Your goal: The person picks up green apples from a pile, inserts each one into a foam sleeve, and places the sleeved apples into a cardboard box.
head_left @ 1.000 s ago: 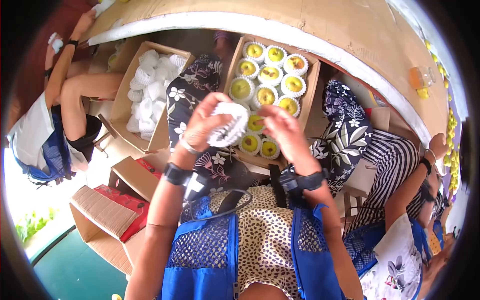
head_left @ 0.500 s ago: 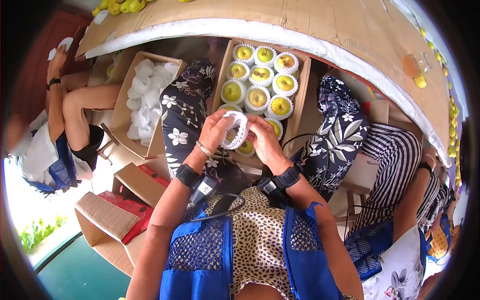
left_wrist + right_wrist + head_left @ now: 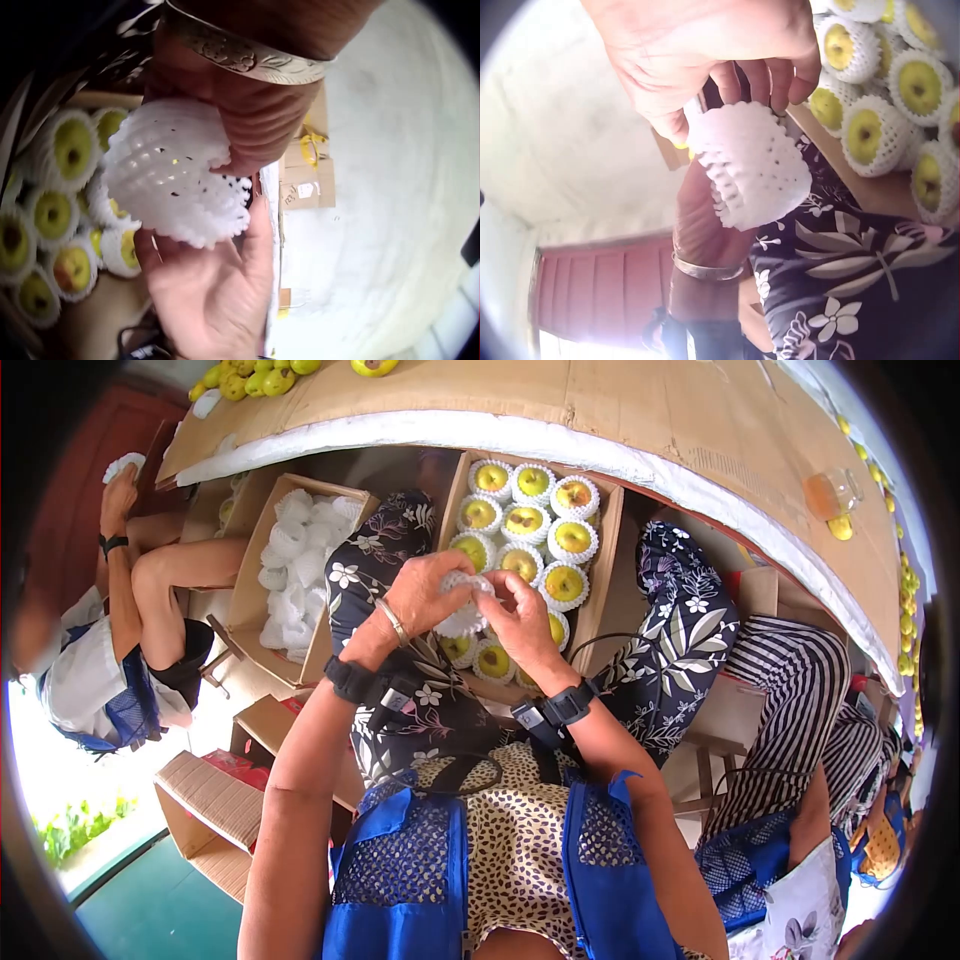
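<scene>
A white foam fruit net (image 3: 462, 616) is between my two hands, above the near end of a box of fruit. My left hand (image 3: 425, 602) grips it from one side, with the thumb over its scalloped rim in the left wrist view. From the other side my right hand (image 3: 522, 622) pinches the rim between thumb and fingers. The net (image 3: 754, 169) looks folded in the right wrist view, and no fruit shows in it. Below, the cardboard box (image 3: 608, 535) holds rows of yellow-green fruit (image 3: 573, 537), each in its own foam net.
Left of my knee a second carton (image 3: 245, 600) is heaped with loose foam nets (image 3: 295, 550). A cardboard-topped table (image 3: 480, 395) spans the front, bearing fruit (image 3: 265, 378) and a glass jar (image 3: 832, 495). Opened boxes (image 3: 215, 800) lie at lower left; people sit on both sides.
A second ago my left hand alone held the net, with the right hand apart and moving. The right hand then took hold of its rim, and the net has been turned between both hands.
</scene>
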### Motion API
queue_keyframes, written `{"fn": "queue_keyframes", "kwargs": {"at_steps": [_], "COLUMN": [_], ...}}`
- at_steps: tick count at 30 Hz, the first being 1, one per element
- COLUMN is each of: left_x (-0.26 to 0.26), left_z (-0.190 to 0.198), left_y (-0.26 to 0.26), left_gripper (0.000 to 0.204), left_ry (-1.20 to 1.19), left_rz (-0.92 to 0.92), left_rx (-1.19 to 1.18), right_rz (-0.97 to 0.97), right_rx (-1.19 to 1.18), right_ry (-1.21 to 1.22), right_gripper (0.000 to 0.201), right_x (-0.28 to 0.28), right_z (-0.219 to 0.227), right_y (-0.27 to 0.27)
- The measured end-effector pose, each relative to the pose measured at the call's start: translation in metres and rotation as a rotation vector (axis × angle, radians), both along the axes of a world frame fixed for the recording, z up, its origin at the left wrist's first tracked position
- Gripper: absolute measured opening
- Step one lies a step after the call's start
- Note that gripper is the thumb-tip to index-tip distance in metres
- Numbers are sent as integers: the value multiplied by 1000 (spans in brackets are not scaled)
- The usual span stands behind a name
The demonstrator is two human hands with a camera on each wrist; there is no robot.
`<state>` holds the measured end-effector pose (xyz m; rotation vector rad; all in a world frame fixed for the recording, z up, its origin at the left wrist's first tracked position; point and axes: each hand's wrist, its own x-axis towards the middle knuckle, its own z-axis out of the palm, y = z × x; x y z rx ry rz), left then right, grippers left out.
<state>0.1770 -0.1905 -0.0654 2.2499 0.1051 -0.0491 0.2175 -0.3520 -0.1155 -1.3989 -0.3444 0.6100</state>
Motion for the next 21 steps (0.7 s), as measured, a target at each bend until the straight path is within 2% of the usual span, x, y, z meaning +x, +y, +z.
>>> {"fn": "queue_keyframes", "kwargs": {"at_steps": [2,3,5,6,7,8,10,12,13,14,15,16,18,20,21], "left_x": [2,2,-5,-6,-14,-11,-13,-21,-20,-20,-21,-23,-17,-11,-9], "left_z": [-6,-7,-32,-29,-19,-15,-19,-25,-13,-14,-20,-20,-2,-13,-4], "left_y": [4,5,5,0,1,-1,-15,-3,-11,-11,-12,-19,-30,-29,-32], "left_gripper": [18,21,22,24,27,27,28,34,41,46,40,40,34,27,22], "left_ry": [-76,9,135,198,-86,351,348,357,396,337,227,133,-4,-37,119], "left_rz": [-2,8,192,285,12,197,430,306,405,384,362,359,250,149,257], "left_rx": [-72,-80,-615,-883,-257,-932,-1062,-1198,-980,-684,-488,-543,-69,-56,-156], "right_rz": [2,31,93,88,82,77,177,248,63,24,3,-61,-118,-89,-75], "right_rx": [79,101,148,220,290,359,310,295,97,-42,-183,-241,-260,-208,-182], "right_ry": [124,173,267,457,648,838,716,503,606,408,157,-151,-224,-143,-100], "right_gripper": [17,17,19,19,19,20,19,19,18,17,18,17,15,13,13], "right_x": [1,0,1,1,0,0,2,1,2,5,5,6,4,0,-2], "right_z": [-4,-12,-32,-28,-22,-16,-14,-21,-14,-5,-19,-15,-9,-4,-2], "right_y": [-1,-3,-9,-10,-12,-14,-16,-19,-17,-16,-16,-16,-11,-9,-8]}}
